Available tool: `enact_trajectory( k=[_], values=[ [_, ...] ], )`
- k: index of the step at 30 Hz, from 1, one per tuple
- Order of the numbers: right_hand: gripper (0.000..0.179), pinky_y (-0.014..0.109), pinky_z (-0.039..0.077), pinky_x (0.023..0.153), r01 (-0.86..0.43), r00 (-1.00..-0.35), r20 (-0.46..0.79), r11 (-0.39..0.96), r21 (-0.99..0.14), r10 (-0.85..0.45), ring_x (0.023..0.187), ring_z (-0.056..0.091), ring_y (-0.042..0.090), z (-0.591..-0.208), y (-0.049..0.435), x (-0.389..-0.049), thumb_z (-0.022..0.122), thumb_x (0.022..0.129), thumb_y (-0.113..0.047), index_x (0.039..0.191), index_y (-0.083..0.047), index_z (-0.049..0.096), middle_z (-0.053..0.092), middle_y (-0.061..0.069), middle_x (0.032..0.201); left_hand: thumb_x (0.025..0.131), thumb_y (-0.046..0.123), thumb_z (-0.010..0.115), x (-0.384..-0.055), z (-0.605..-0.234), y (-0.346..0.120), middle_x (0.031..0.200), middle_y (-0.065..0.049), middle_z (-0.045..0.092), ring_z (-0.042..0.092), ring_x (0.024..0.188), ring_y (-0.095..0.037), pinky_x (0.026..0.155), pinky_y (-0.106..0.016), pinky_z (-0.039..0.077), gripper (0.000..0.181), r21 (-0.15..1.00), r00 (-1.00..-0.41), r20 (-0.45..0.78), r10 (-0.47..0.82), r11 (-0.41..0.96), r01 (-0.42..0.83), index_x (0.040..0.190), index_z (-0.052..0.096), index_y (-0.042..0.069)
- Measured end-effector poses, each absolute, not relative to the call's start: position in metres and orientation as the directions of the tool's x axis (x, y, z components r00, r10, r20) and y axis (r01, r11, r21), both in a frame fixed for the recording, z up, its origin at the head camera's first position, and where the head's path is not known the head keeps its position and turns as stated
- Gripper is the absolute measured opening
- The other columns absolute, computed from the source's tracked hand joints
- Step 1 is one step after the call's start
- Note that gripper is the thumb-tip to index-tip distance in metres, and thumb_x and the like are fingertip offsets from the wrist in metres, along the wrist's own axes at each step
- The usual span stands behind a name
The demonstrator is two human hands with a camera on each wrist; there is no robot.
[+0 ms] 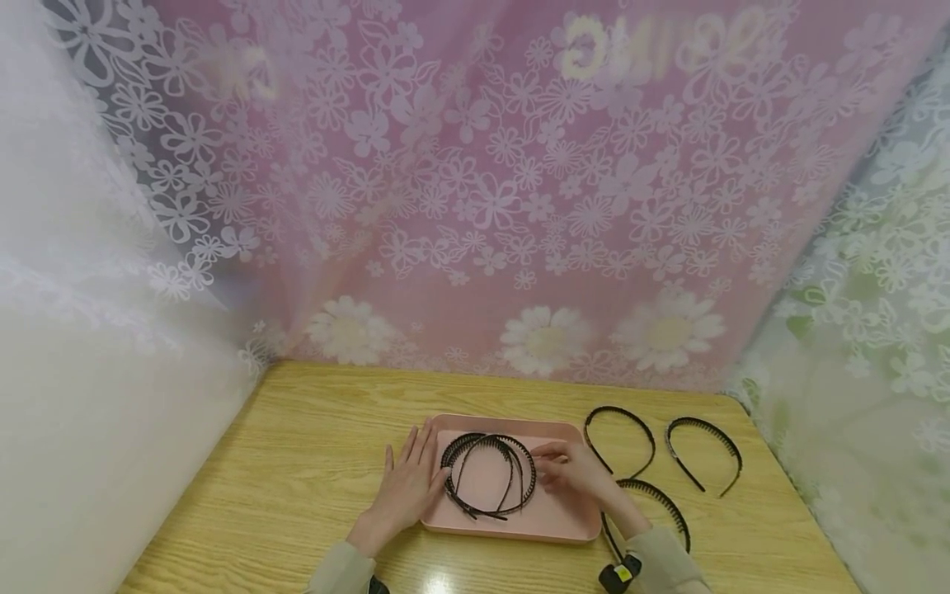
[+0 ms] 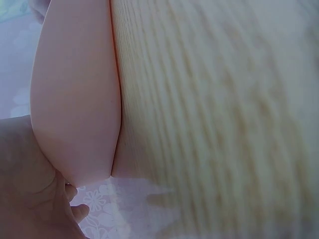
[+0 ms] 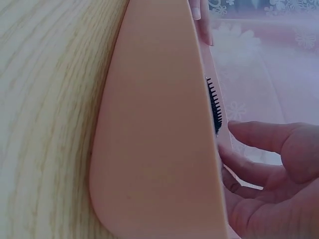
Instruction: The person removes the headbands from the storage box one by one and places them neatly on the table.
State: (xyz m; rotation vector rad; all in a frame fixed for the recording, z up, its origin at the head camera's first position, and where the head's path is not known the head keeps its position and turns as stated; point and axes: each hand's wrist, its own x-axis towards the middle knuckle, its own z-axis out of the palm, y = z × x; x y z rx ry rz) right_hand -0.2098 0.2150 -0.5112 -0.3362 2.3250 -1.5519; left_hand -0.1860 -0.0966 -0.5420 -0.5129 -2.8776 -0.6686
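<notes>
Several black toothed headbands (image 1: 448,456) lie overlapping in a pink tray (image 1: 564,518) on the wooden table. My left hand (image 1: 404,487) rests along the tray's left rim, its fingers straight and pointing away from me. From the right, my right hand (image 1: 577,472) reaches over the rim, fingertips right at the headbands' right edge. In the right wrist view, the thumb and fingers of that hand (image 3: 271,169) are spread apart beside a row of headband teeth (image 3: 215,109); the tray wall (image 3: 149,124) hides the rest. The left wrist view shows mostly the tray's outer wall (image 2: 75,89).
To the tray's right, one headband (image 1: 619,409) lies on the table (image 1: 312,462), with another (image 1: 703,422) farther right. A third headband (image 1: 671,502) is nearer me, partly under the right forearm. A floral pink curtain (image 1: 475,289) hangs behind the table.
</notes>
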Motion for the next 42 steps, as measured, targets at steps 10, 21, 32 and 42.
enact_trajectory(
  k=[10,21,32,42],
  values=[
    [0.04,0.039,0.063,0.068,0.003,-0.9,-0.174,0.393,-0.919,-0.4,0.078,0.073,0.028,-0.523,0.21,-0.21,0.062,0.1,-0.005,0.128,0.022,0.054,0.071,0.02,0.099,0.105,0.034,0.053,-0.188,-0.546,-0.097,0.165,-0.019,0.026,0.026,0.15,-0.044,0.111,-0.077,0.019,0.068,0.4,-0.934,0.211,0.288,0.847,0.351,0.158,0.03,-0.002],
    [0.034,0.042,0.063,0.066,0.008,-0.913,-0.143,0.335,-0.942,-0.381,0.072,0.072,0.032,-0.522,0.203,-0.205,0.062,0.099,-0.001,0.12,0.02,0.046,0.069,0.024,0.094,0.105,0.034,0.054,-0.187,-0.545,-0.096,0.165,-0.018,0.026,0.026,0.15,-0.043,0.112,-0.077,0.019,0.067,0.397,-0.933,0.215,0.287,0.847,0.352,0.158,0.031,-0.001],
    [0.04,0.046,0.061,0.079,-0.073,-0.961,-0.026,0.344,-0.936,-0.275,0.092,0.069,0.032,-0.504,0.212,-0.205,0.06,0.102,-0.007,0.139,0.006,0.052,0.061,0.028,0.111,0.105,0.034,0.053,-0.188,-0.546,-0.097,0.165,-0.018,0.025,0.025,0.15,-0.043,0.113,-0.076,0.018,0.067,0.41,-0.937,0.204,0.283,0.844,0.345,0.158,0.03,-0.001],
    [0.042,0.038,0.061,0.081,-0.024,-0.989,-0.021,0.299,-0.954,-0.146,0.108,0.064,0.045,-0.497,0.22,-0.214,0.057,0.104,-0.01,0.143,0.003,0.053,0.063,0.024,0.119,0.105,0.034,0.054,-0.187,-0.546,-0.097,0.165,-0.018,0.025,0.025,0.15,-0.042,0.112,-0.076,0.019,0.069,0.407,-0.936,0.202,0.29,0.844,0.349,0.158,0.029,-0.001]
  ],
)
